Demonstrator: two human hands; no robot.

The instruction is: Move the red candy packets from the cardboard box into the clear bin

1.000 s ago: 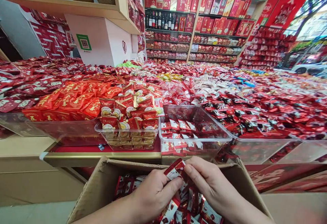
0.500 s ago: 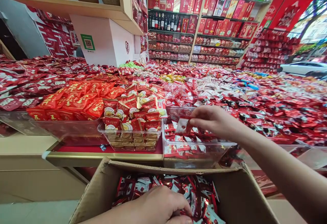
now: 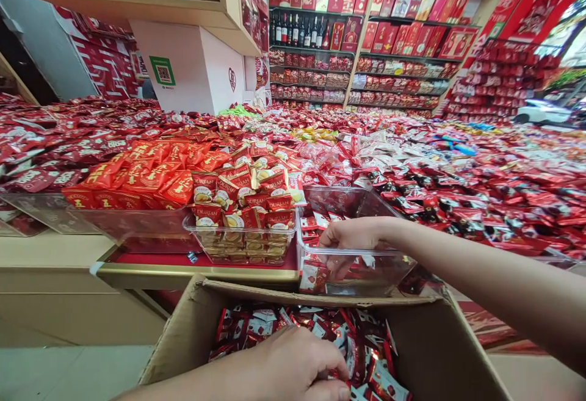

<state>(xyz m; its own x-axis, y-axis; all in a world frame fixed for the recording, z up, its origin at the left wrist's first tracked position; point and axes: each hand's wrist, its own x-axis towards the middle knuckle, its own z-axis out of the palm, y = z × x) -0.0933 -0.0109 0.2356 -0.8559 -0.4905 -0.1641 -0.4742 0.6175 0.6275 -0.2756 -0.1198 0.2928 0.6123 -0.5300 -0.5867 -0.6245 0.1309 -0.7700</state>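
Note:
My right hand (image 3: 350, 239) reaches down inside a clear plastic bin (image 3: 366, 279) partly filled with red and white candy packets (image 3: 314, 276). Its fingers point downward, blurred behind the bin's front wall, and whatever they hold cannot be made out. Below, my left hand (image 3: 304, 361) rests on wrapped candies (image 3: 384, 382) inside an open cardboard box (image 3: 183, 325). The fingers of that hand are curled together at the candies, and what lies between them is hidden.
Left of the bin is a clear tub (image 3: 242, 245) of durian candies, then a bin of orange-red packets (image 3: 137, 175). Heaps of candy spread behind. Shelves (image 3: 315, 53) with bottles and boxes stand at the back; a wooden shelf (image 3: 137, 7) overhangs the upper left.
My right hand has gone from above the bin's packets, where it pinched a white and red packet, down into the bin. My left hand has hardly moved. The view has shifted slightly.

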